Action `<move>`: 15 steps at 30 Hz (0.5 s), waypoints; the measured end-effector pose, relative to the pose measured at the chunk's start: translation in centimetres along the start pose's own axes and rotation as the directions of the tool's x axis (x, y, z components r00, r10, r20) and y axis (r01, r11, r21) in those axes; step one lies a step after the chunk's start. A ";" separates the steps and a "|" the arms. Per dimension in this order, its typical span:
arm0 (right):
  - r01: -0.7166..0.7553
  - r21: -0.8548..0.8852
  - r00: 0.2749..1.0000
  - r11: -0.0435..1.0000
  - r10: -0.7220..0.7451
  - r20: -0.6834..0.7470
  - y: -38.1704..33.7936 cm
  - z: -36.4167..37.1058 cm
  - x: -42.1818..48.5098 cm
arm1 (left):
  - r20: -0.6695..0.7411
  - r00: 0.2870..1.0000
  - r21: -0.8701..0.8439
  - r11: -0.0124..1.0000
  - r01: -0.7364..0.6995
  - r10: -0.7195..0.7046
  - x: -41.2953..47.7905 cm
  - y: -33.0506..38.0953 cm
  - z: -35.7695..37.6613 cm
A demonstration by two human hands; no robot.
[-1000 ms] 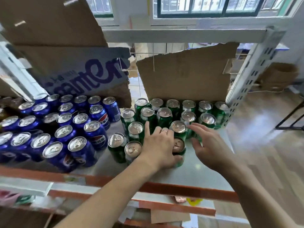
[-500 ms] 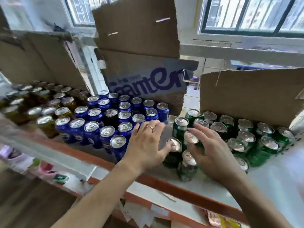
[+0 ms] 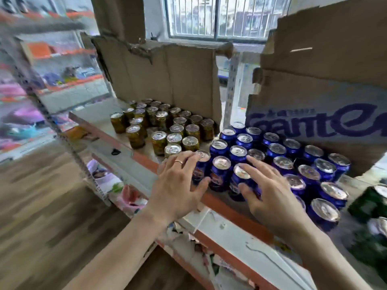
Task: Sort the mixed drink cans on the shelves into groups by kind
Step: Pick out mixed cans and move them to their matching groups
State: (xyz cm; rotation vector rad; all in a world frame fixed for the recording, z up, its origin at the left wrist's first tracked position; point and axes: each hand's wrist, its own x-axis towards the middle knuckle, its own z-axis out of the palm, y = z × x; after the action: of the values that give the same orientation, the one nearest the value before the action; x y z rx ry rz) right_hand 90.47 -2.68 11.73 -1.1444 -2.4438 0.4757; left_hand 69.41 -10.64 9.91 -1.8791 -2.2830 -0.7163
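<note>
Several blue cans [image 3: 278,162] stand packed together on the shelf [image 3: 228,208] in front of me. To their left stands a cluster of gold cans [image 3: 167,126]. Dark green cans [image 3: 368,204] show at the far right edge, blurred. My left hand [image 3: 178,183], wearing a ring, hovers open at the front left corner of the blue group, fingertips by the nearest can top. My right hand [image 3: 270,195] is spread open over the front blue cans, thumb against one can's side. Neither hand holds a can.
Torn cardboard sheets [image 3: 167,80] stand behind the gold cans, and a printed cardboard box [image 3: 314,114] stands behind the blue ones. The shelf has an orange front edge. A barred window [image 3: 219,17] is behind. More shelving [image 3: 58,65] stands at left; wooden floor lies below.
My view and both hands have swept left, from the green cans to the blue group; the gold cans are now in view. Both hands stay open and empty.
</note>
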 end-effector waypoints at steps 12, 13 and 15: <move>0.174 0.039 0.971 0.984 -0.179 0.161 -11.7 7.7 10.0 | -0.016 0.992 0.003 0.992 0.129 -0.129 0.0 -14.8 -4.3; 0.174 0.049 0.969 0.984 -0.179 0.172 -12.2 8.1 10.7 | -0.018 0.990 0.004 0.990 0.141 -0.141 0.3 -15.7 -4.3; 0.180 0.062 0.963 0.982 -0.189 0.193 -13.0 9.2 12.2 | -0.022 0.986 0.016 0.986 0.163 -0.163 0.8 -17.4 -4.4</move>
State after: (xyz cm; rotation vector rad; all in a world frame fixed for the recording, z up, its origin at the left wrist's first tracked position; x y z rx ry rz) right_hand 70.43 -2.27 12.37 -0.8770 -2.6649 0.6077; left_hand 51.78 -14.00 9.00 -1.6838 -2.4432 -0.7276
